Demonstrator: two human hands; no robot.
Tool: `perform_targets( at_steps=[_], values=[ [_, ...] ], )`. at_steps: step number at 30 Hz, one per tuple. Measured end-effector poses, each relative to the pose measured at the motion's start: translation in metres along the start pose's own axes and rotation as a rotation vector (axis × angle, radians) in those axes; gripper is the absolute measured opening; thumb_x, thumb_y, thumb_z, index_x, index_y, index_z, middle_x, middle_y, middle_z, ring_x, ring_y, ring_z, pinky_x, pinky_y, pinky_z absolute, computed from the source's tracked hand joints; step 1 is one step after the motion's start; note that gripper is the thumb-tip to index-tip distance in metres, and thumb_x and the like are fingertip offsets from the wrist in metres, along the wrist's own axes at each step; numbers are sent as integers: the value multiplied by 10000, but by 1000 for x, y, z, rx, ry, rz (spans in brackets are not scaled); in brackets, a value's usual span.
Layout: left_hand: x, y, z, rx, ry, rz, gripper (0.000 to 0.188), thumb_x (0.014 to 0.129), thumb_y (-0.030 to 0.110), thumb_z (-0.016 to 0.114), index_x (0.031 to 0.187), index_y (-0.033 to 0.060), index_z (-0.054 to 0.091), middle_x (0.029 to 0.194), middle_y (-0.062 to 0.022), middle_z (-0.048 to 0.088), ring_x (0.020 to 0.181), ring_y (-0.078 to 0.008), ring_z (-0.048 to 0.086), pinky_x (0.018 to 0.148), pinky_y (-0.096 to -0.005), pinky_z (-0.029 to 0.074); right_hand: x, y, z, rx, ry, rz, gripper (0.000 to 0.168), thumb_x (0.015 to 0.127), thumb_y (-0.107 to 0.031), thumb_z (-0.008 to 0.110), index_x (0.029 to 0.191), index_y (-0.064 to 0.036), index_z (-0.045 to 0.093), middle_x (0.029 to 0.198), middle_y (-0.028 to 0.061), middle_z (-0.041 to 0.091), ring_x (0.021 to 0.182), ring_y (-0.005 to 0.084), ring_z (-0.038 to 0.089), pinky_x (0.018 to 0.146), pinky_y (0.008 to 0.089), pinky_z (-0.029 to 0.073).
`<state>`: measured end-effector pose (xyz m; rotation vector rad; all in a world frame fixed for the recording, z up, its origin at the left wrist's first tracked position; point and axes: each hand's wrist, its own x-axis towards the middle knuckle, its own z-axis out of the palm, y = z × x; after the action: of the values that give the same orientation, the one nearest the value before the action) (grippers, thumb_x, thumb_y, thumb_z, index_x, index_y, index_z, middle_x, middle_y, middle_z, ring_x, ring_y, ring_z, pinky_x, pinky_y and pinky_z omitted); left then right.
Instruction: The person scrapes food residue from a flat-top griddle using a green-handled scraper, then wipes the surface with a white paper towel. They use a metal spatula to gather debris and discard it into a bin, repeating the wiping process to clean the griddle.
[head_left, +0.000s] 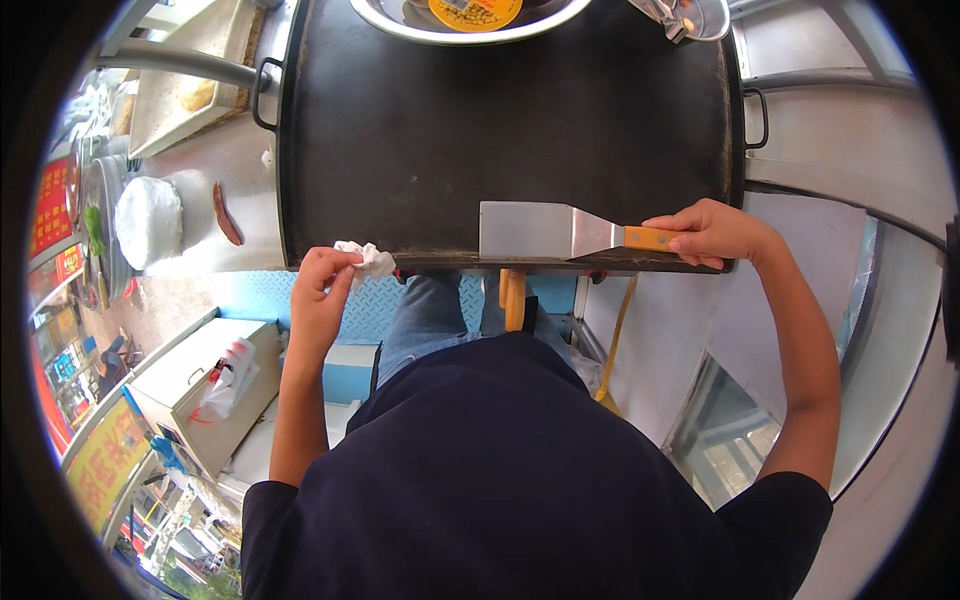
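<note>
Before me is a dark flat griddle plate (495, 120) with a raised rim and a handle on each side. Between the thumb and fingers of my left hand (322, 281) is a crumpled white tissue (366, 259), over the plate's front left edge. My right hand (720, 236) grips the wooden handle of a wide metal spatula (529, 230). The spatula's blade points left and lies along or just above the front rim; whether it touches the plate I cannot tell.
A metal basin (390, 26) holding a yellow-lidded package (476, 11) sits at the griddle's far edge. Beside it is a clear container (705, 19). On the steel counter to the left are a white round bundle (148, 223), a reddish-brown strip (226, 215) and a tray (161, 120).
</note>
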<state>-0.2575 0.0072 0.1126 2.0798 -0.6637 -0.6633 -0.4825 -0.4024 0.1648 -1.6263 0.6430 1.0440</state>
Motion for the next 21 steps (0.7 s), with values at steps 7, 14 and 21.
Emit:
perform_targets(
  at_steps=[7,14,21],
  values=[
    [46,8,12,208,72,128,84,816,16,530,871,27,593,935,-66,533,766,-174,543,657,-258,434,-4,17,-2,207,27,-51,413,827,-146,537,1234,-75,517,575,8,509,368,38,366,416,194,354],
    [76,11,48,556,62,337,41,759,63,592,798,56,604,890,-64,552,824,-246,555,689,-326,449,-25,31,20,119,346,-48,407,830,-114,562,1235,-145,529,645,5,554,471,51,405,455,186,357],
    [91,10,54,653,104,545,62,691,68,653,738,71,612,868,-57,550,816,-244,540,691,-330,444,-16,54,47,-182,391,-290,396,846,-113,555,1238,-142,514,792,20,600,656,92,511,650,213,432]
  ],
)
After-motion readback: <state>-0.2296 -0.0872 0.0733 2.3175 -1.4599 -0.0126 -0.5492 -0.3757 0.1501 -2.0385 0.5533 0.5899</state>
